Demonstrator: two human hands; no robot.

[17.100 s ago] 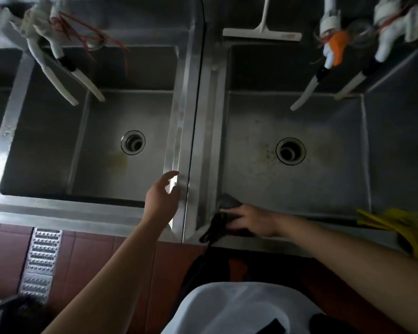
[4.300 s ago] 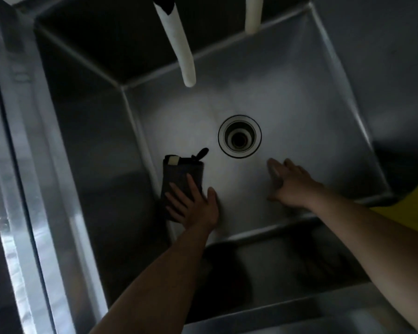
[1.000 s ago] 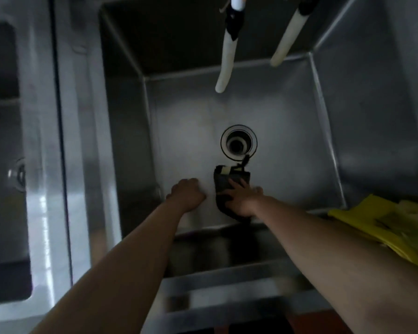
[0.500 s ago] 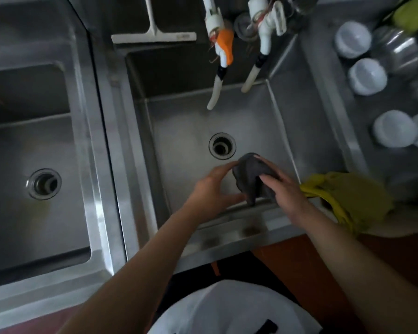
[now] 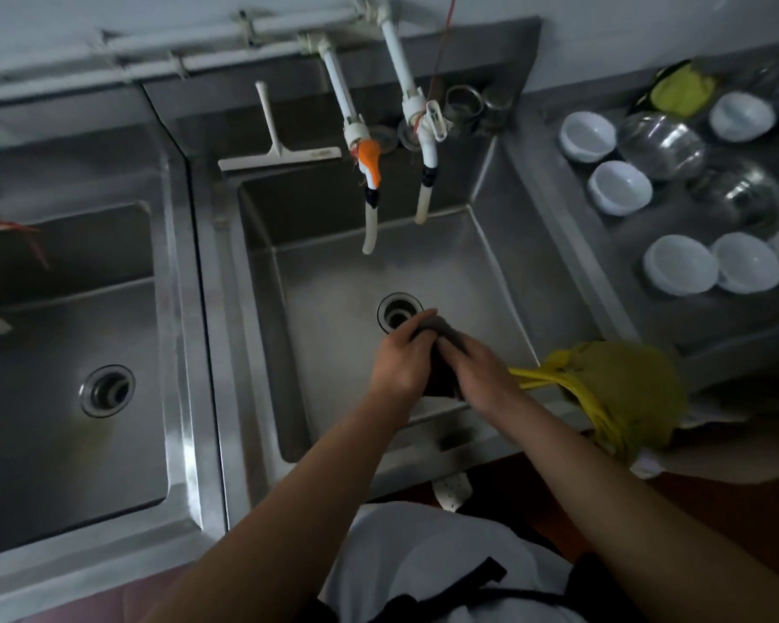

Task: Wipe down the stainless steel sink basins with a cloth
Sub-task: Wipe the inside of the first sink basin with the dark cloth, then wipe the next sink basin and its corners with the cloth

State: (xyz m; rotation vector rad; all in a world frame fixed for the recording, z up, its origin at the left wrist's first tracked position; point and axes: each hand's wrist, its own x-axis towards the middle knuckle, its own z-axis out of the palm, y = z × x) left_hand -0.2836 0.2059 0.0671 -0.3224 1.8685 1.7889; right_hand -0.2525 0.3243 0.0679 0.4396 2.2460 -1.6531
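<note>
Now both hands, left & right, clutch dark grey bunched cloth over right basin.

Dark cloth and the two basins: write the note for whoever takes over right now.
Left hand: closed on the dark cloth, in a grip from the left side.
Right hand: closed on the same cloth from the right; it is bunched between both hands, above the right basin, near its drain.
Left basin: nothing in it, no hand near it.
Yellow gloves lie on the rim to the right; squeegee on the back ledge.
Done: cannot be judged from this view; the right basin floor looks free of debris.
Left: probably the left basin, and any walls not yet wiped.
</note>
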